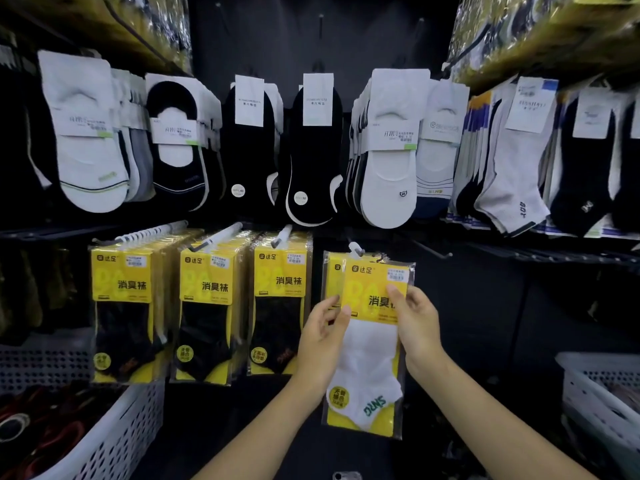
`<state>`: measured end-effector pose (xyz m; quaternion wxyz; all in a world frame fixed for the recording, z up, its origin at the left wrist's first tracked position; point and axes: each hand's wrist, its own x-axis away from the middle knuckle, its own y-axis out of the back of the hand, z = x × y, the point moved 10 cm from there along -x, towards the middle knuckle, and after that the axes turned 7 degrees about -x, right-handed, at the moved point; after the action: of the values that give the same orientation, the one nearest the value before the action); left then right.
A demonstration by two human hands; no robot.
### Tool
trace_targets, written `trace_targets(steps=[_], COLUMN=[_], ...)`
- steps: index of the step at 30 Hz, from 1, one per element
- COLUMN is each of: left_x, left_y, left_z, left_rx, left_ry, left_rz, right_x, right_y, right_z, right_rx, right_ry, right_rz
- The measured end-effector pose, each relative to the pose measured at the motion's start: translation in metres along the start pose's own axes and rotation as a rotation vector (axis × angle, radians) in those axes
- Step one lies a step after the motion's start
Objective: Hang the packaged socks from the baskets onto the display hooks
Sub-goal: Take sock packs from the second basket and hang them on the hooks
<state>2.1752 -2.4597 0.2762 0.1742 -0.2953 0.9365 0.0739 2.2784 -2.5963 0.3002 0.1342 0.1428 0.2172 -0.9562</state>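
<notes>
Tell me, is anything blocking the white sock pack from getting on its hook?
Nothing visible does. The left hand and right hand hold the white sock pack right up at the hook, where another yellow pack hangs just behind it.

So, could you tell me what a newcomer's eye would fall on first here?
Centre stage, the left hand and right hand hold a yellow-carded pack of white socks up at a display hook. To its left hang three rows of matching yellow packs with black socks.
</notes>
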Motion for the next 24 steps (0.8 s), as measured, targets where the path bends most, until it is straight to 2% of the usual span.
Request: trace_targets(steps=[6, 15, 24], left_x=[-0.003, -0.026, -0.125], left_y=[0.008, -0.01, -0.023], left_z=[0.015, 0.049, 0.097], left_rx=[0.004, -0.127, -0.22], left_ry=[0.001, -0.03, -0.012], left_rz=[-0.114, -0.087, -0.181], right_x=[-0.017, -0.053, -0.119], right_y=[-0.024, -0.007, -0.001], right_z=[-0.004, -0.069, -0.15], right_rx=[0.09, 0.179, 0.194], right_ry=[0.061, -0.059, -0.205], right_rz=[0.077, -0.049, -0.094])
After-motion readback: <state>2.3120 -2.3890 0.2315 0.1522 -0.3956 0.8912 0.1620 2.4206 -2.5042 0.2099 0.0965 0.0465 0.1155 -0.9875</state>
